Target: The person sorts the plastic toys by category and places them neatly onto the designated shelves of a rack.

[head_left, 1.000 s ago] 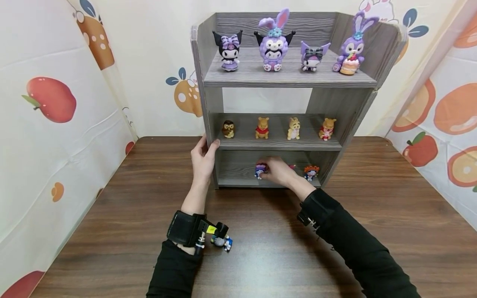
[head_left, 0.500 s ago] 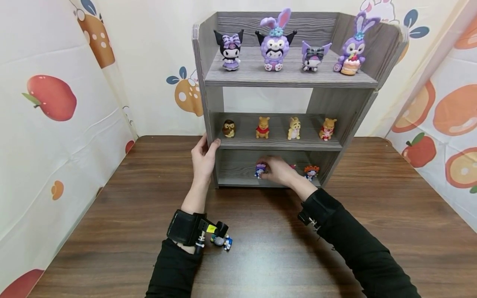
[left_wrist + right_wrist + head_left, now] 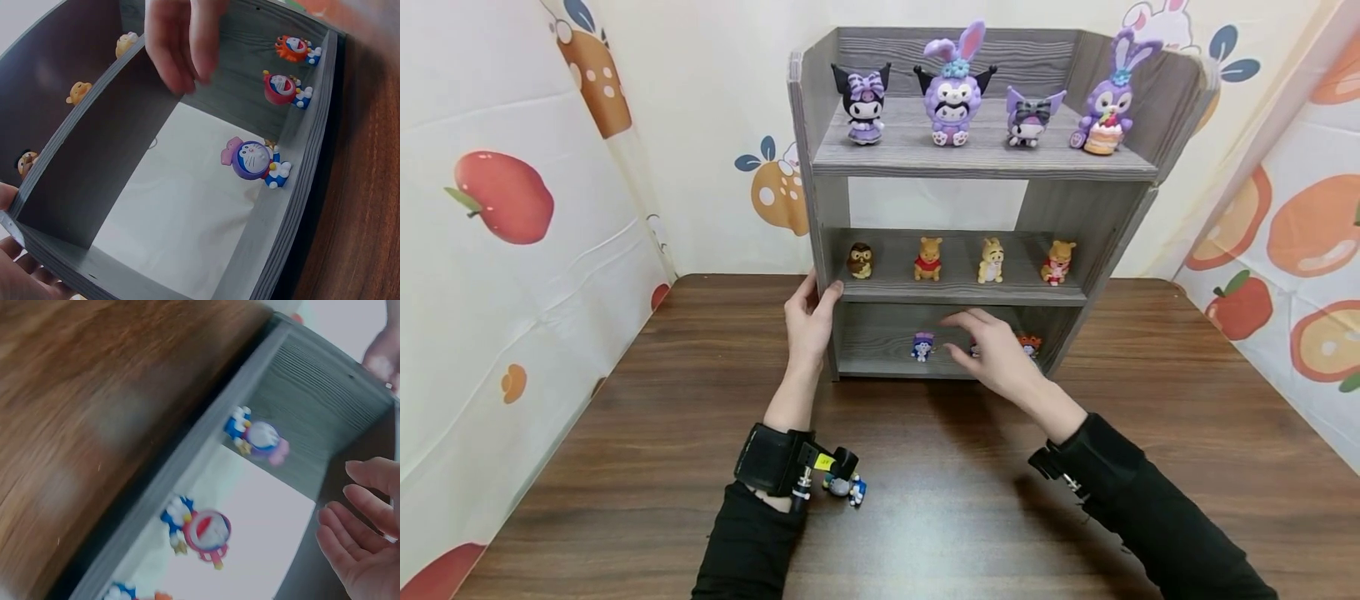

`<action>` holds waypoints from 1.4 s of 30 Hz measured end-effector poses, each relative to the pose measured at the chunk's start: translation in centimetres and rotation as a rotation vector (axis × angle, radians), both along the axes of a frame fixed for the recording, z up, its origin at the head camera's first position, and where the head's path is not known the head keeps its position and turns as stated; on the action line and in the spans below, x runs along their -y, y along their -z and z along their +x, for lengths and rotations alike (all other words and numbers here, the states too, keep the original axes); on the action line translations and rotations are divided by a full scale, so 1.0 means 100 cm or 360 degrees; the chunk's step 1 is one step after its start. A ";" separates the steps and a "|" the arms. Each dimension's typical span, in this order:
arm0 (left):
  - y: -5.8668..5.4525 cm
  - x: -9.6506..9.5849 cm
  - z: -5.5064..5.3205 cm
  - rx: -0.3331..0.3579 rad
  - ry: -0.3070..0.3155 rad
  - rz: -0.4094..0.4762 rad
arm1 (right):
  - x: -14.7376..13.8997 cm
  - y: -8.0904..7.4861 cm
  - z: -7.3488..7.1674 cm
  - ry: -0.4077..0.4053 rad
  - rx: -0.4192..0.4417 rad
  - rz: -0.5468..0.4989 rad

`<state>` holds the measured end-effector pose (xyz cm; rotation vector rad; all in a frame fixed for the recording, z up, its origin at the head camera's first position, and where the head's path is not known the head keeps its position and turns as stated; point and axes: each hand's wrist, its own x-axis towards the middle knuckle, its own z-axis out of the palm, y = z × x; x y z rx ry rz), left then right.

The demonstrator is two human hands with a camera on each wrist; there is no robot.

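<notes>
At the grey wooden display shelf (image 3: 906,362), my left hand (image 3: 808,329) grips the left side panel, thumb in front and fingers round the outer side. My right hand (image 3: 996,354) is in front of the bottom tier, fingers spread, holding nothing. Just left of it stands a blue cat figurine in a purple hat with pink ears (image 3: 922,347), apart from the fingers. Behind the right hand, partly hidden in the head view, are a red-hooded cat figurine (image 3: 279,87) and an orange-hooded cat figurine (image 3: 294,49). A blue and grey figurine (image 3: 846,487) lies on the table by my left wrist.
On the middle tier stand an owl figurine (image 3: 860,261), two bear figurines and a rabbit figurine (image 3: 991,260). Several larger purple figurines, among them one with a cake (image 3: 1103,117), occupy the top tier. Under the shelf is a brown wooden table (image 3: 940,500).
My right hand has let go of the purple-hatted figurine and drawn back to the right, fingers opening. The figurine stays on the bottom tier. My left hand has not moved.
</notes>
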<state>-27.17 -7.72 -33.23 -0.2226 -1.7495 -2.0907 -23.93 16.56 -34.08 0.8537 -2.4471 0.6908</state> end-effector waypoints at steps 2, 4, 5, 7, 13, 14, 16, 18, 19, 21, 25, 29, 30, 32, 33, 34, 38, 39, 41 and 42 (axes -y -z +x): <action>0.001 0.000 0.000 0.0001 -0.0006 0.0001 | -0.007 -0.003 0.008 -0.0008 -0.0095 -0.0092; 0.001 0.000 0.000 0.0007 -0.0009 0.0002 | -0.013 -0.006 0.014 -0.0003 -0.0208 -0.0202; 0.001 0.001 0.001 0.0010 -0.0012 0.0005 | -0.016 -0.008 0.017 0.0007 -0.0267 -0.0263; 0.001 0.001 0.001 0.0015 -0.0019 0.0008 | -0.022 -0.011 0.023 0.0032 -0.0394 -0.0421; -0.001 0.003 0.003 0.0026 -0.0015 0.0006 | -0.030 -0.030 0.036 0.0211 -0.0741 -0.0968; -0.001 0.003 0.003 0.0029 -0.0011 0.0004 | -0.032 -0.032 0.036 0.0253 -0.0772 -0.1040; -0.001 0.003 0.004 0.0034 -0.0006 0.0003 | -0.038 -0.033 0.033 0.0327 -0.0806 -0.1156; 0.003 0.003 0.002 0.0016 -0.0012 0.0007 | -0.045 -0.032 0.027 0.0420 -0.0824 -0.1233; 0.003 0.003 0.002 0.0012 -0.0016 0.0004 | -0.048 -0.032 0.026 0.0464 -0.0831 -0.1271; 0.003 0.002 0.002 0.0003 -0.0023 0.0005 | -0.052 -0.032 0.023 0.0557 -0.0840 -0.1340; 0.004 0.002 0.002 -0.0010 -0.0033 0.0006 | -0.059 -0.030 0.016 0.0725 -0.0818 -0.1450; 0.003 0.000 0.002 -0.0006 -0.0041 0.0001 | -0.064 -0.026 0.009 0.0838 -0.0723 -0.1495; 0.003 0.000 0.002 -0.0004 -0.0044 -0.0003 | -0.065 -0.025 0.007 0.0849 -0.0696 -0.1499; 0.002 0.000 0.002 0.0005 -0.0049 -0.0011 | -0.067 -0.023 0.005 0.0868 -0.0639 -0.1487; 0.002 -0.001 0.002 0.0007 -0.0047 -0.0012 | -0.067 -0.022 0.005 0.0874 -0.0611 -0.1475; 0.002 -0.001 0.002 0.0010 -0.0047 -0.0013 | -0.068 -0.022 0.005 0.0876 -0.0585 -0.1467; 0.001 -0.001 0.000 0.0012 -0.0033 -0.0009 | -0.064 -0.029 0.011 0.0851 -0.0489 -0.1452; 0.001 -0.001 0.000 0.0010 -0.0029 -0.0008 | -0.063 -0.031 0.013 0.0843 -0.0461 -0.1460; 0.001 -0.001 -0.001 0.0007 -0.0024 -0.0013 | -0.062 -0.034 0.016 0.0827 -0.0416 -0.1462; 0.001 -0.001 -0.001 0.0004 -0.0022 -0.0014 | -0.062 -0.035 0.016 0.0832 -0.0392 -0.1458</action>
